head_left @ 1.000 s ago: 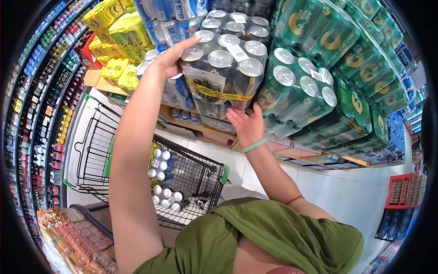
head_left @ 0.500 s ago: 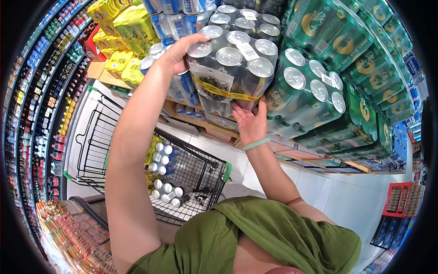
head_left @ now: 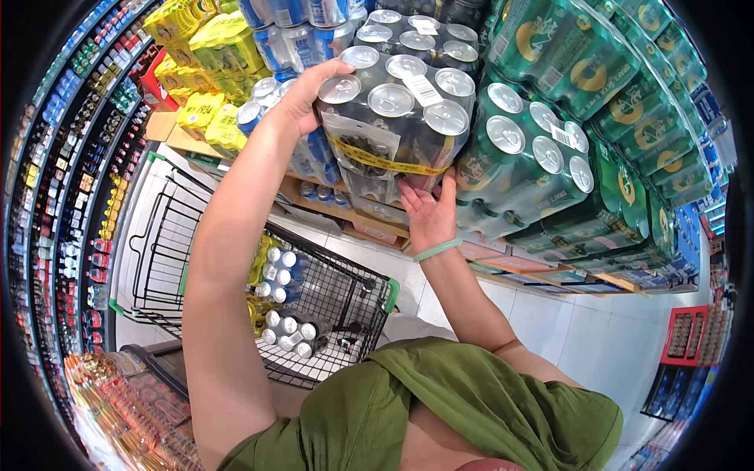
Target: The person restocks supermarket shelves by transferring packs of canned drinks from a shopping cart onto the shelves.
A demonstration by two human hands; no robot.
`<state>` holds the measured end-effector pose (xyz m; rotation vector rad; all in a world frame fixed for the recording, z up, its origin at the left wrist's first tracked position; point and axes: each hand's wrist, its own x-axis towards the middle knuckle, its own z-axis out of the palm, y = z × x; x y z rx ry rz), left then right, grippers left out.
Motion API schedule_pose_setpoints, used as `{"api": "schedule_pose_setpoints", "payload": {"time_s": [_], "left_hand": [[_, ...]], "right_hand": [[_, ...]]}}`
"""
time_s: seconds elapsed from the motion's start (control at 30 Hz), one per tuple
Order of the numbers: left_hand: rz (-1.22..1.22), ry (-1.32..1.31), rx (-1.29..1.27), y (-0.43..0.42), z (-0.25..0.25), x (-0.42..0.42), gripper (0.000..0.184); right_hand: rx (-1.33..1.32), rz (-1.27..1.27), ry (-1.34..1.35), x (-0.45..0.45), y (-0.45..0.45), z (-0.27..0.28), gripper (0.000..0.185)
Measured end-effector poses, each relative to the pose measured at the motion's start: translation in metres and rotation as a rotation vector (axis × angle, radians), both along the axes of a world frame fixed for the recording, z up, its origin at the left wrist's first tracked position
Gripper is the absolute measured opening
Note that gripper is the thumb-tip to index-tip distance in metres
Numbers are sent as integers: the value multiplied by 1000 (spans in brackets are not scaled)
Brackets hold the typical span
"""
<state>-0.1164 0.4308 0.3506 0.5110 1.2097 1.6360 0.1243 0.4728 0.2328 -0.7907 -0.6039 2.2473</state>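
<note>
A shrink-wrapped pack of dark beer cans, silver lids up, stands at the front of the stack, a small pouch and yellow tape on its front face. My left hand grips its upper left side, fingers reaching over the top edge. Palm up, my right hand holds the lower front edge, its fingertips partly hidden beneath the pack; a pale green bangle circles that wrist. Another dark pack lies directly behind. Green can packs sit close on the right, and blue-and-white cans on the left.
A black wire shopping cart with green corners stands below my arms, holding several cans. Yellow packs are stacked at the back left. Bottle shelves line the far left. Wrapped goods lie at lower left.
Both hands keep the same hold on the dark can pack. The pack and hands appear shifted very slightly left in view; nothing has been let go.
</note>
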Motion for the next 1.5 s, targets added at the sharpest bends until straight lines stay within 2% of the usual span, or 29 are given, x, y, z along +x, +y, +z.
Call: {"api": "schedule_pose_setpoints", "payload": {"time_s": [0.27,0.33,0.47,0.53,0.57,0.83,1.17,1.23,1.5], "left_hand": [[-11,28,53,-9,1,9,46],[19,61,53,-12,3,15,54],[76,59,91,-12,-10,14,60],[85,46,83,-11,-14,14,61],[103,33,76,-10,-15,13,62],[87,-4,131,-11,-13,18,60],[88,4,150,-11,-14,18,60],[110,-4,154,-11,-14,20,55],[97,-2,141,-14,-18,11,61]], "right_hand": [[-23,43,7,-1,2,4,76],[-129,-20,5,-6,3,6,77],[-144,-61,-20,-12,6,-4,77],[-168,-96,-65,-15,6,-6,61],[-168,-102,-63,-16,6,-6,61],[-88,-104,-29,-14,2,-2,51],[-102,-92,-62,-12,1,-3,53],[-52,-42,8,-10,4,-7,52],[16,-85,131,-15,-2,8,51]]}}
